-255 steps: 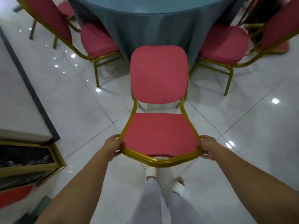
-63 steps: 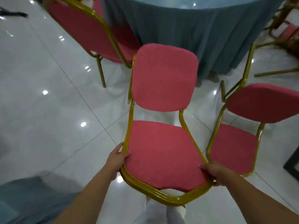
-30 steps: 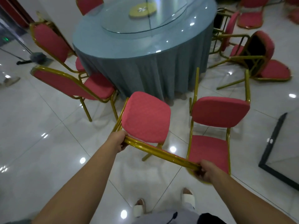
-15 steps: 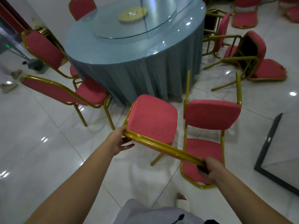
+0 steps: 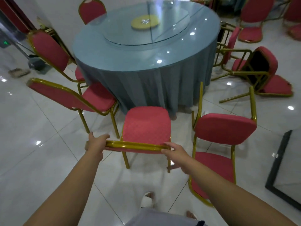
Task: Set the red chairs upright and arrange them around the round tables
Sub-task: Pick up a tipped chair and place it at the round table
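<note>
Holds the chair [image 5: 146, 126] by the gold top rail of its back: left hand [image 5: 96, 143] curled round the left end, right hand [image 5: 176, 154] pinching the right end, thumb above and fingers below. Has it upright, seemingly on all four legs, seat pointing away from both hands toward the table [image 5: 146, 66], near the cloth but not tucked in. Counts, by the look of it, as one chair nearly placed; needs perhaps only a push forward.

Shows two more chairs [image 5: 97, 98] standing at the table, ahead and left of the left hand, and a far chair [image 5: 92, 11] beyond the tabletop. Puts this table at roughly half served, as a guess.

Leaves plenty to do: a tipped chair [image 5: 224, 129] just right of the right hand, legs sticking up, and a heap of toppled chairs [image 5: 262, 69] farther ahead and right of that hand, tangled together on the floor. Shows further chairs at the top right edge, too cut off to judge.

Must mind the tipped chair, close enough to crowd the gap on the right of the held one. Must also mind a dark frame [image 5: 276, 162] lying on the floor well right of the right hand, likely underfoot on the way to the heap.
</note>
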### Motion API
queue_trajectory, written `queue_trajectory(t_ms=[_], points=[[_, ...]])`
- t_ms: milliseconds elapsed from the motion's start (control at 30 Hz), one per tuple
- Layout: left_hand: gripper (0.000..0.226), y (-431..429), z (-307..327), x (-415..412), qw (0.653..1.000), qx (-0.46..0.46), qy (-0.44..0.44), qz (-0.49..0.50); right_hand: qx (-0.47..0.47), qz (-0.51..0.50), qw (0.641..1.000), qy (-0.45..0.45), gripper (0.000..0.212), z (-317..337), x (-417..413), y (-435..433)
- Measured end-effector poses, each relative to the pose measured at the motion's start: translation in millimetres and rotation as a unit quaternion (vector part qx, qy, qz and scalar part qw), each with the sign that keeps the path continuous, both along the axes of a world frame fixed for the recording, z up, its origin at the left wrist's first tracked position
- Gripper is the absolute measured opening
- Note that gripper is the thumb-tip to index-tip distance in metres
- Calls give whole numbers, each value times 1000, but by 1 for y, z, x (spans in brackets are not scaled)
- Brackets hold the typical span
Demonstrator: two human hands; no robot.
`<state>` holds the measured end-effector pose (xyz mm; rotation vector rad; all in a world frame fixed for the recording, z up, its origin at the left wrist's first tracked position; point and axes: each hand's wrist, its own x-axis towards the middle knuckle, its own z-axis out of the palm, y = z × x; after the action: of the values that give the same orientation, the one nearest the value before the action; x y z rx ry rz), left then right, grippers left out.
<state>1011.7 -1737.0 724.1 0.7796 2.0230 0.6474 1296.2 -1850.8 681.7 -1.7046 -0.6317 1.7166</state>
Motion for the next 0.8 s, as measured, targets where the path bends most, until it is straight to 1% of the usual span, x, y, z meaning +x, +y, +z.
queue_trajectory(t_ms=[33, 67, 133, 167, 200, 233, 300, 333, 400, 467, 533, 600, 700, 800], points=[[83, 5, 3, -5, 996, -22, 73, -35, 5, 16, 1000, -22, 50, 1, -9, 7], [78, 9, 7, -7, 988, -24, 139, -69, 10, 20, 999, -32, 47, 1, -14, 12], [69, 18, 17, -1, 960, 37, 227, -160, 20, -5, 999, -35, 38, 2, -17, 17], [67, 23, 23, 7, 943, 74, 240, -217, 17, -28, 999, -38, 36, 0, -14, 17], [63, 27, 30, 17, 925, 104, 236, -278, 9, -55, 997, -45, 37, -3, -10, 12], [57, 29, 36, 29, 908, 134, 212, -337, -1, -84, 995, -58, 39, -6, -5, 4], [45, 27, 45, 58, 875, 192, 113, -429, -21, -148, 984, -91, 41, -16, 8, -19], [41, 23, 47, 75, 857, 205, 57, -469, -30, -178, 977, -111, 42, -21, 14, -33], [38, 8, 44, 110, 817, 177, -47, -547, -44, -234, 960, -146, 41, -29, 23, -65], [37, -10, 29, 145, 781, 118, -111, -603, -53, -283, 943, -168, 39, -30, 31, -98], [37, -31, 6, 173, 761, 63, -127, -633, -67, -322, 927, -180, 42, -27, 39, -133], [38, -53, -22, 193, 746, -1, -129, -654, -76, -335, 918, -198, 43, -19, 48, -170], [43, -80, -57, 215, 725, -80, -100, -677, -94, -331, 904, -252, 47, -12, 69, -222], [40, -98, -80, 233, 715, -127, -56, -686, -134, -315, 892, -296, 54, -18, 103, -263]])
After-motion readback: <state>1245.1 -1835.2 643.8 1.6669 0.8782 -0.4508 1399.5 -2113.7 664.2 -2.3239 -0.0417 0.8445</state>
